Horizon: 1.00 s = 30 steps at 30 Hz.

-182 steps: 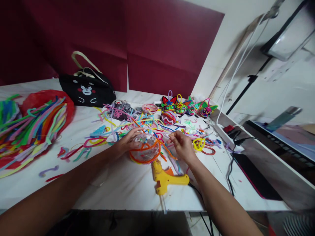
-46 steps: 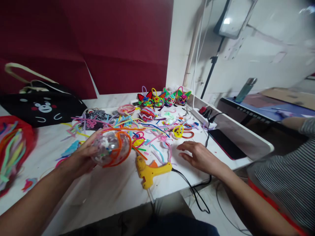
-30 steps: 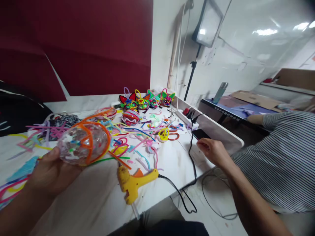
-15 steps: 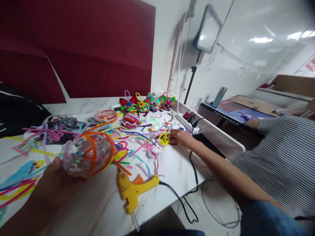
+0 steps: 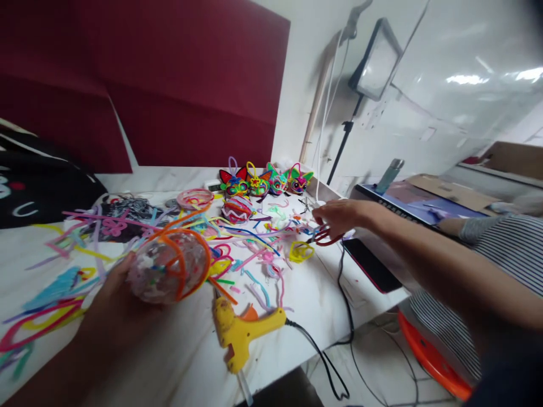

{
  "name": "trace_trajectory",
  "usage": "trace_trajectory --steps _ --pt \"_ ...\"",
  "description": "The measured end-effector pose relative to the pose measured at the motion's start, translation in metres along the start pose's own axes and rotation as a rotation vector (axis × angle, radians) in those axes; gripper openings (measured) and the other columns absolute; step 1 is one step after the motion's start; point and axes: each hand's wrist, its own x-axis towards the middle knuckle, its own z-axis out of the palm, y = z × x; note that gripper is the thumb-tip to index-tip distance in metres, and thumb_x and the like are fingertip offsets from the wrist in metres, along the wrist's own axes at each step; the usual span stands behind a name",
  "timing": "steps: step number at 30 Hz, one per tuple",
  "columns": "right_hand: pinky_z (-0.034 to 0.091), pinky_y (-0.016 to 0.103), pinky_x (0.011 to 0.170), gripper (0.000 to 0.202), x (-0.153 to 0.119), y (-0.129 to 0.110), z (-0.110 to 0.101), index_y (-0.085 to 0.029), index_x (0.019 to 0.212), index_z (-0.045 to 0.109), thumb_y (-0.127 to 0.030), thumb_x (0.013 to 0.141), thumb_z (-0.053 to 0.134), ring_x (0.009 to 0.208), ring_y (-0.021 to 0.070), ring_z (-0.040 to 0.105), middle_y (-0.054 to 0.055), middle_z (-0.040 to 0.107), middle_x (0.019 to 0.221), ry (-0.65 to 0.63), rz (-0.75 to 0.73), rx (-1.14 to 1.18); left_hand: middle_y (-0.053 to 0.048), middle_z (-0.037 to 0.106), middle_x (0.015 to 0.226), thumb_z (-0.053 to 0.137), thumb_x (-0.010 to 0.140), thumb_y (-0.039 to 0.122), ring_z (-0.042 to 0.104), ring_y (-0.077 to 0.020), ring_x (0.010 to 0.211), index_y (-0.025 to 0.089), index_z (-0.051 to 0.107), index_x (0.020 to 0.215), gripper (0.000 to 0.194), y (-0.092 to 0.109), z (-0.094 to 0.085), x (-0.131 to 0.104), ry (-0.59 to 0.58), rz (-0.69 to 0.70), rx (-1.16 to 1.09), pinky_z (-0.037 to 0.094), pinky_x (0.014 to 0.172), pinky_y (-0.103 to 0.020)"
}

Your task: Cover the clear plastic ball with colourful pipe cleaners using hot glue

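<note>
My left hand is closed around a clear plastic ball banded with orange pipe cleaners. It is held above the table at the left, with colourful bits showing through its wall. Across the table, my right hand has its fingers bent down onto the red handles of a pair of scissors; the fingertips are partly hidden. The blades point left, over a yellow pipe-cleaner shape. Between my hands lies a yellow glue gun, its nozzle toward the back.
Loose pipe cleaners cover the table's middle and left. Several finished animal-face ornaments stand at the back by a red-striped ball. A phone lies at the right edge. The glue gun's cord hangs off the front. A person in stripes sits at right.
My right hand has risen a little and come onto the scissors' handles, which now show more. The phone has come into fuller view. My left hand still holds the ball as the view shifts.
</note>
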Motion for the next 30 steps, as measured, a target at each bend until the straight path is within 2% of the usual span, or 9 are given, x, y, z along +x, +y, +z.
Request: trace_trajectory --steps 2,4,6,8,11,15,18,22,30 --pt "0.033 0.022 0.046 0.024 -0.004 0.003 -0.020 -0.018 0.069 0.071 -0.011 0.052 0.086 0.048 0.0130 0.058 -0.003 0.061 0.052 -0.118 0.000 0.017 0.002 0.079 0.085 0.053 0.094 0.027 0.074 -0.0164 0.070 0.021 0.067 0.113 0.024 0.000 0.003 -0.004 0.078 -0.031 -0.057 0.063 0.065 -0.026" --pt "0.034 0.020 0.045 0.020 -0.012 0.008 -0.035 -0.016 0.086 0.076 -0.009 0.068 0.077 0.045 0.0098 0.057 -0.002 0.065 0.056 -0.261 0.008 0.095 0.002 0.079 0.084 0.060 0.089 0.022 0.074 -0.0170 0.070 0.021 0.068 0.106 0.019 0.000 0.005 -0.007 0.087 -0.034 -0.085 0.063 0.065 -0.027" --pt "0.035 0.019 0.047 0.034 -0.024 0.015 -0.043 -0.014 0.111 0.073 -0.008 0.080 0.062 0.048 0.0078 0.060 0.001 0.072 0.067 -0.344 -0.016 0.185 -0.001 0.079 0.085 0.062 0.087 0.024 0.075 -0.0195 0.072 0.020 0.069 0.102 0.017 -0.001 0.004 -0.007 0.082 -0.046 -0.128 0.064 0.063 -0.028" --pt "0.036 0.021 0.050 0.051 -0.035 0.021 -0.043 -0.011 0.132 0.062 -0.007 0.081 0.056 0.052 0.0078 0.062 0.006 0.074 0.081 -0.449 -0.036 0.525 -0.004 0.080 0.090 0.062 0.086 0.024 0.075 -0.0212 0.076 0.019 0.070 0.102 0.019 -0.003 0.002 -0.007 0.051 -0.054 -0.158 0.064 0.065 -0.029" --pt "0.043 0.024 0.053 0.048 -0.048 0.016 -0.025 -0.016 0.128 0.064 -0.018 0.080 0.063 0.061 0.0131 0.063 0.008 0.072 0.083 -0.328 -0.138 0.838 -0.005 0.080 0.088 0.065 0.083 0.021 0.075 -0.0212 0.076 0.017 0.072 0.094 0.014 -0.006 -0.002 -0.006 -0.005 -0.053 -0.173 0.064 0.068 -0.029" --pt "0.039 0.023 0.049 0.041 -0.051 -0.021 0.009 -0.020 0.118 0.066 -0.025 0.078 0.072 0.058 0.0127 0.052 0.002 0.063 0.077 -0.185 -0.241 1.008 -0.003 0.081 0.087 0.067 0.083 0.025 0.075 -0.0212 0.077 0.019 0.073 0.092 0.013 -0.009 -0.005 -0.005 -0.030 -0.049 -0.227 0.064 0.069 -0.030" --pt "0.039 0.024 0.052 0.023 -0.047 -0.059 0.025 -0.017 0.098 0.070 -0.037 0.085 0.069 0.059 0.0123 0.048 0.001 0.057 0.071 -0.068 -0.292 0.964 -0.003 0.081 0.094 0.066 0.086 0.029 0.076 -0.0226 0.086 0.021 0.073 0.100 0.018 -0.011 -0.008 -0.003 -0.063 -0.071 -0.270 0.064 0.075 -0.033" --pt "0.033 0.023 0.051 0.020 -0.041 -0.097 0.031 -0.017 0.098 0.070 -0.033 0.088 0.064 0.056 0.0105 0.040 -0.003 0.051 0.065 0.002 -0.345 0.880 -0.004 0.080 0.100 0.065 0.086 0.035 0.075 -0.0245 0.090 0.023 0.073 0.105 0.024 -0.015 -0.011 0.003 -0.056 -0.076 -0.243 0.063 0.077 -0.037" --pt "0.027 0.024 0.050 0.006 -0.031 -0.131 0.029 -0.018 0.082 0.063 -0.024 0.085 0.061 0.054 0.0094 0.038 -0.004 0.048 0.063 0.153 -0.393 0.674 -0.001 0.077 0.113 0.075 0.080 0.039 0.069 -0.0262 0.112 0.028 0.071 0.114 0.036 -0.026 -0.019 0.006 -0.223 0.108 -0.116 0.060 0.086 -0.033"
